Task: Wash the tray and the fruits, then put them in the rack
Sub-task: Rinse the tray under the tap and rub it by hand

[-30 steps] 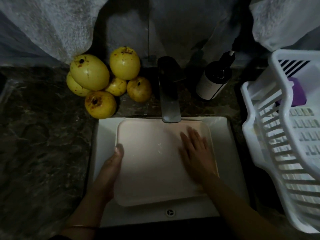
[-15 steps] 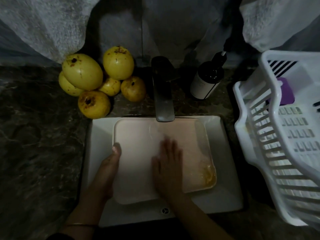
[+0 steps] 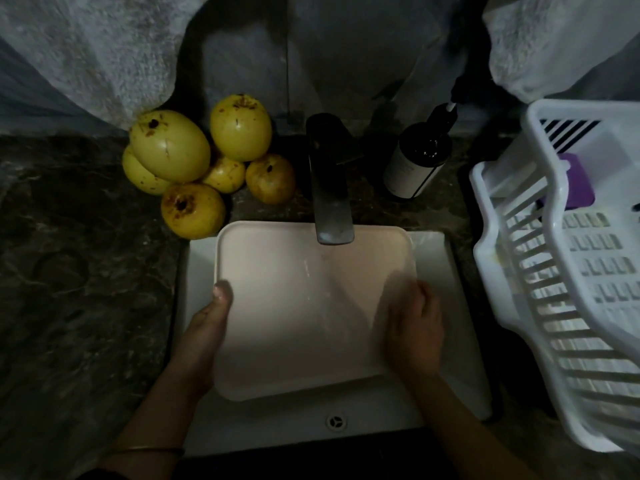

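Left hand [image 3: 204, 337]: holds the left edge of the tray [image 3: 294, 306], thumb on top.
Right hand [image 3: 414, 327]: lies on the tray's right side; it is blurry, so I cannot tell if it grabs the edge.
Tray: pink, sits in the white sink [image 3: 460, 323], its far edge under the tap [image 3: 329, 188].
Rack [image 3: 554, 271]: white, just right of the sink.
Fruits [image 3: 194, 164]: six yellow ones piled far left on the dark counter [image 3: 76, 271].
Bottle [image 3: 415, 164]: dark, far, right of the tap.

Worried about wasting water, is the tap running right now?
On: a thin stream of water falls from the tap onto the tray.
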{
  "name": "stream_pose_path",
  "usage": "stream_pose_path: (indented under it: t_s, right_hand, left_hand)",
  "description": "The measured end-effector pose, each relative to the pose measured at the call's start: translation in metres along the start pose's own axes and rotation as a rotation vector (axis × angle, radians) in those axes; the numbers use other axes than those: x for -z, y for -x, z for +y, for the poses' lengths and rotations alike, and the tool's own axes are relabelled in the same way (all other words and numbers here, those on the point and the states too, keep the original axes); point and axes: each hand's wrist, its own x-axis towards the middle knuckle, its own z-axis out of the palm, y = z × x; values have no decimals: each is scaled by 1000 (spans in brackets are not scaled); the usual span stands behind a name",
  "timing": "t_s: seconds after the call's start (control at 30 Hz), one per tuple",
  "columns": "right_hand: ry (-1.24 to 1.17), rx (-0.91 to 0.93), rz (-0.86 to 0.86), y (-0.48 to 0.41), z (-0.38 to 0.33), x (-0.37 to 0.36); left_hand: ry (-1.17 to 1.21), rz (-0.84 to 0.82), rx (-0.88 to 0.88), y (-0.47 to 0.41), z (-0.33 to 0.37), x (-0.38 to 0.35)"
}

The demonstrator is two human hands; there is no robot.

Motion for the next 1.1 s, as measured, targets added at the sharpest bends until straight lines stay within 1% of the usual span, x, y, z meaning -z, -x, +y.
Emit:
stream_pose_path:
  t_s: [0.03,0.1,0.13,0.17,0.23,0.33,0.4,0.5,0.63,0.7,0.77,0.87,1.1]
  right_hand:
    - [-74,-136,-9,-3,-3,4]
    - [-232,-379,-90,-11,0,5]
    - [-332,-480,-148,-17,0,6]
    - [-393,-533,-202,-20,0,9]
    - [-438,-536,-224,-24,1,15]
    - [-500,-526,-179,-28,1,30]
    - [-541,-528,-133,-31,0,39]
    - [-554,-503,-95,-34,-2,49]
    - [-532,-484,-104,-37,0,55]
    - [-526,-487,-134,-36,4,55]
    - [-505,-474,-161,-36,8,55]
    - [-487,-475,-196,-35,12,55]
    - [-517,-515,-315,-18,20,45]
  left_hand:
    - [7,-7,6,-1,0,2]
    - [23,-2,22,-2,0,3]
    - [15,10,36,-3,0,3]
    - [2,27,43,-3,0,3]
    - [-9,46,43,-4,-1,-1]
    - [-47,80,0,-7,-5,-9]
    - [-114,155,-88,-8,-10,-16]
    - [-285,293,-185,-12,-26,-25]
    - [-474,511,-117,-5,-37,-44]
    - [-568,554,-118,-1,-40,-51]
    - [-654,544,-115,-2,-43,-54]
    - [-701,501,-65,-2,-42,-50]
    - [-696,424,-110,-10,-41,-18]
